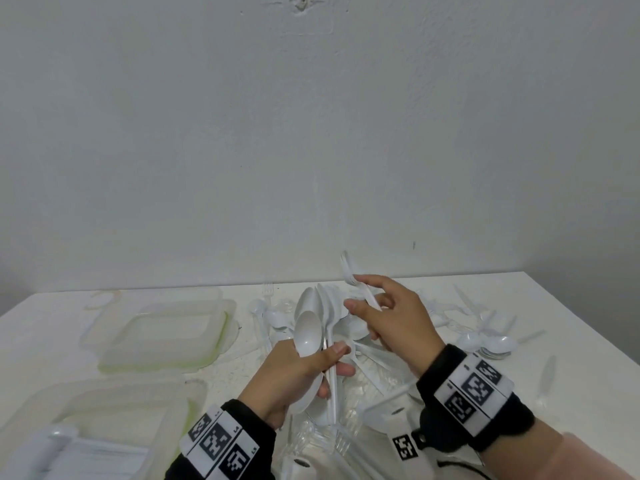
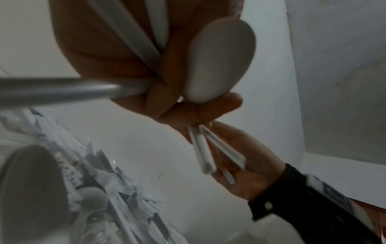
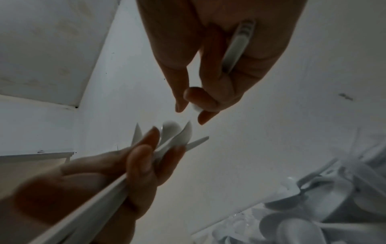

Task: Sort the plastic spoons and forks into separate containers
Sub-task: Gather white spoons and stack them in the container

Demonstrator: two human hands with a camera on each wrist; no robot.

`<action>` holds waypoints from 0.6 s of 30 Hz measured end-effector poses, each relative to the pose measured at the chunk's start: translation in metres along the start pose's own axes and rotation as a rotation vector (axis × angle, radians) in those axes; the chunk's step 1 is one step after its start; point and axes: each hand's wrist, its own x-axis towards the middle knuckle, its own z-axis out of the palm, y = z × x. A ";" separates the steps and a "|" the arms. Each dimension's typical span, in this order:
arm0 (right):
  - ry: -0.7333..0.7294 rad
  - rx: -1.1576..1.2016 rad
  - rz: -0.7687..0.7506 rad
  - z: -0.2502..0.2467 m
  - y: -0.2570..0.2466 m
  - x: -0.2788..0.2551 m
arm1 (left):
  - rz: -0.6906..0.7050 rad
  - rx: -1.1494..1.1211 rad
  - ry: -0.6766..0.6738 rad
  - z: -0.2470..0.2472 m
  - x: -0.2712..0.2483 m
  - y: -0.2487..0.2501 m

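Both raised: left hand [image 1: 294, 372] grips spoons [image 1: 313, 323]; right hand [image 1: 391, 320] pinches fork [image 1: 356, 282].

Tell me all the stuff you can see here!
spoons: a bunch, white, held in the left hand above the table
fork: one, white, pinched in the right hand, prongs up
pile of cutlery: many pieces, white and clear, spread over the table's middle and right
containers: two, clear with green seals, on the table's left
table: one, white, against the wall
wall: white, behind
wristbands: two, black with square codes
left hand: grips spoons
right hand: holds fork
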 end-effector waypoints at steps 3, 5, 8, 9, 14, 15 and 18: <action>-0.021 -0.031 0.010 0.004 -0.002 0.008 | -0.002 0.049 -0.047 0.000 -0.002 0.001; -0.023 -0.030 0.015 0.006 -0.001 0.010 | -0.003 0.060 -0.063 0.000 -0.003 0.002; 0.018 -0.065 0.008 0.007 0.003 0.011 | -0.002 0.046 -0.060 -0.002 -0.004 0.000; 0.039 -0.078 0.008 0.006 0.004 0.012 | 0.000 0.037 -0.051 -0.003 -0.003 -0.001; 0.087 -0.114 0.058 -0.008 0.003 0.015 | 0.009 0.026 0.045 -0.014 0.000 -0.003; 0.060 -0.116 0.077 -0.009 0.001 0.014 | 0.018 0.014 0.063 -0.015 0.001 -0.002; -0.054 -0.051 0.118 -0.005 -0.003 0.006 | 0.031 -0.031 0.080 -0.014 0.003 0.003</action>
